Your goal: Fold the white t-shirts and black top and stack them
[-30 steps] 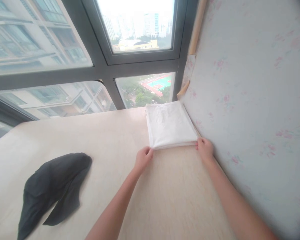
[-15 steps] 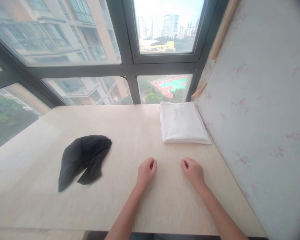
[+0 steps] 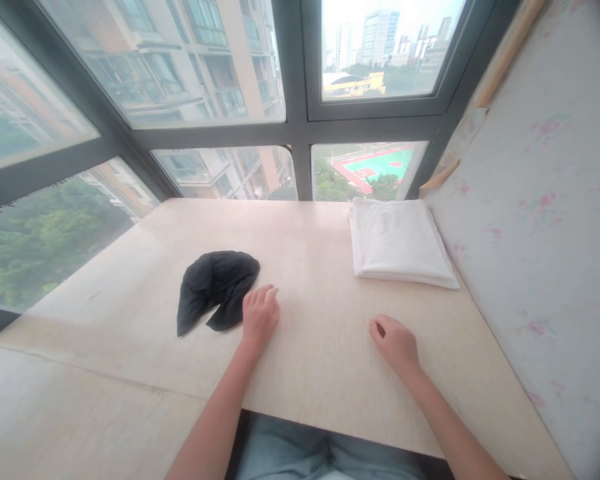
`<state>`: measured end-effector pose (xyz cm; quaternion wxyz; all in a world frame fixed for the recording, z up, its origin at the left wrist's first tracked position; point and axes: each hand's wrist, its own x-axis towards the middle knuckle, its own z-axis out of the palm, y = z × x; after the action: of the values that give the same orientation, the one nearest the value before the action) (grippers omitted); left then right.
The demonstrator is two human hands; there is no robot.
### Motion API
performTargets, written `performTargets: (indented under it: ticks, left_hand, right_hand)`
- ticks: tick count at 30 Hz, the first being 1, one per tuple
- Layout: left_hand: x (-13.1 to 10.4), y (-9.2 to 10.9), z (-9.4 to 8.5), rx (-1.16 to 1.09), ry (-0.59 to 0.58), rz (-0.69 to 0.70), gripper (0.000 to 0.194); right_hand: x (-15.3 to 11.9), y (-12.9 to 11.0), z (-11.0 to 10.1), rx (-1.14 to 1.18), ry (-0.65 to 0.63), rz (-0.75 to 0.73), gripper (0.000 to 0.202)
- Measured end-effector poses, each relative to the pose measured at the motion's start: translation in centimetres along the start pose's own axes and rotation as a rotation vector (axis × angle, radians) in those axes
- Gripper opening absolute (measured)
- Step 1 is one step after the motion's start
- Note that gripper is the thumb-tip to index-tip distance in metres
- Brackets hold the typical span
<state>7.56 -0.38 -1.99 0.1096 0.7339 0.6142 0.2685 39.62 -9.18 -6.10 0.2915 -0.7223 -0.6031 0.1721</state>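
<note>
I assess the step in hand as positioning the left hand (image 3: 260, 319) at the dark cloth (image 3: 200, 287). The cloth lies loosely bunched on the pale surface (image 3: 320, 367), an open notch facing me. The left fingers are bent at its right edge; I cannot tell whether they are apart, or whether they touch or grip fabric. The right hand (image 3: 396, 345) is clear of both cloths, thumb and fingers curled together. The folded white cloth (image 3: 403, 243) lies flat beside the wall (image 3: 530, 233). Any grasp calls for a visible edge and a light pinch.
</note>
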Motion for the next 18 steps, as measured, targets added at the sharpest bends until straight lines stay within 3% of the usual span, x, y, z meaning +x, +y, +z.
performTargets:
  ticks: [4, 6, 9, 12, 18]
  left_hand:
    - [-0.5, -4.7, -3.9, 0.359, 0.164, -0.269, 0.049]
    - [-0.9, -6.5, -4.9, 0.487, 0.134, -0.408, 0.051]
    - [-1.3, -7.5, -4.9, 0.492, 0.021, -0.466, 0.045]
    - [-1.3, -6.5, -3.8, 0.515, -0.081, -0.474, 0.041]
    - [-2.0, -1.3, -0.7, 0.531, -0.206, -0.352, 0.041]
  right_hand:
    - [0.4, 0.1, 0.1, -0.042, 0.012, 0.019, 0.029]
    - [0.8, 0.2, 0.3, -0.07, 0.022, 0.033, 0.03]
    - [1.2, 0.2, 0.6, -0.123, 0.032, 0.027, 0.033]
    - [1.4, 0.2, 0.7, -0.147, 0.04, 0.009, 0.033]
    - [1.2, 0.3, 0.9, -0.153, 0.066, -0.038, 0.033]
